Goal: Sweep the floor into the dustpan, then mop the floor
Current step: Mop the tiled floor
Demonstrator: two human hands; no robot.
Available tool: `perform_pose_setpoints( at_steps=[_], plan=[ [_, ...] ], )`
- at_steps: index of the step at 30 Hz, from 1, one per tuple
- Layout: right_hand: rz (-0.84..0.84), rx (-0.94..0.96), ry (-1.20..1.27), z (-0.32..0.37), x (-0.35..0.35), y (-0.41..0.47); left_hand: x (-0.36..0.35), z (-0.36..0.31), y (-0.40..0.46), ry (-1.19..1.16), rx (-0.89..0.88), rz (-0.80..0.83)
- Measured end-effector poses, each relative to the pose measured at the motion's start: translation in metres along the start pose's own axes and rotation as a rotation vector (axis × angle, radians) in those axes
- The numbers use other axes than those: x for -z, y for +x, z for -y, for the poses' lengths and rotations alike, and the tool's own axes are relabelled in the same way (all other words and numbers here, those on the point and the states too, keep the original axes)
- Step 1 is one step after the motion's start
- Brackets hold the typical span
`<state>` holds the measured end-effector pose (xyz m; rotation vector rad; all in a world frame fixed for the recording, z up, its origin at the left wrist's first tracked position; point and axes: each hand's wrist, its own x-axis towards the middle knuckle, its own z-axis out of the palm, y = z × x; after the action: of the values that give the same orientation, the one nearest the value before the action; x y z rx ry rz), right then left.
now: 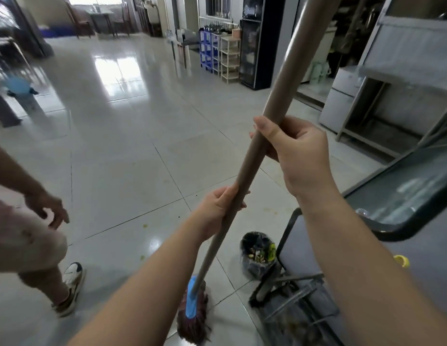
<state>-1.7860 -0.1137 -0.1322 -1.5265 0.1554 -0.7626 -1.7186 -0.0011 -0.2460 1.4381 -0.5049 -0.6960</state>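
Smooth round tan mop handle (265, 136), stringy reddish mop head (193, 320) on glossy floor tiles (117, 146) below the fingers. Right hand (295, 156) fingers wrap it high, left hand (220, 208) fingers curl round lower.

Two bare forearms reach forward from the lower edge of the view, both hands closed round one slanted pole. Left hand (221, 208) — the lower of the two: fingers curl round the pole from the left side, knuckles up, forearm rising from lower left. Right hand (296, 156) — the upper: thumb lies up along the near side of the pole, fingers wrap behind it, back of the hand toward the camera, wrist nearly straight, forearm running down to the lower right corner. The hands sit apart, not touching.
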Motion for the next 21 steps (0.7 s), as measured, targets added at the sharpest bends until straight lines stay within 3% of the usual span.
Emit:
perform_pose_setpoints(
  at_steps=[2, 5, 8, 11, 17, 21],
  plan=[
    [-0.003, -0.085, -0.014, -0.027, 0.005, 0.005, 0.005, 0.011, 0.012, 0.091, 0.048, -0.024],
    [0.035, -0.301, -0.155, -0.088, 0.017, -0.002, 0.01, 0.054, 0.015, 0.111, 0.256, -0.086],
    [0.076, -0.435, -0.328, -0.137, 0.034, -0.019, -0.007, 0.103, -0.006, -0.251, 0.545, -0.134],
    [0.128, -0.437, -0.391, -0.158, 0.04, -0.01, -0.024, 0.129, -0.01, -0.565, 0.638, -0.262],
    [0.424, -0.269, -0.565, -0.158, 0.013, -0.004, -0.041, 0.123, 0.003, -0.816, 0.608, -0.55],
    [0.565, -0.16, -0.575, -0.147, -0.008, -0.026, -0.026, 0.095, 0.001, -0.983, 0.476, -0.608]
  ],
)
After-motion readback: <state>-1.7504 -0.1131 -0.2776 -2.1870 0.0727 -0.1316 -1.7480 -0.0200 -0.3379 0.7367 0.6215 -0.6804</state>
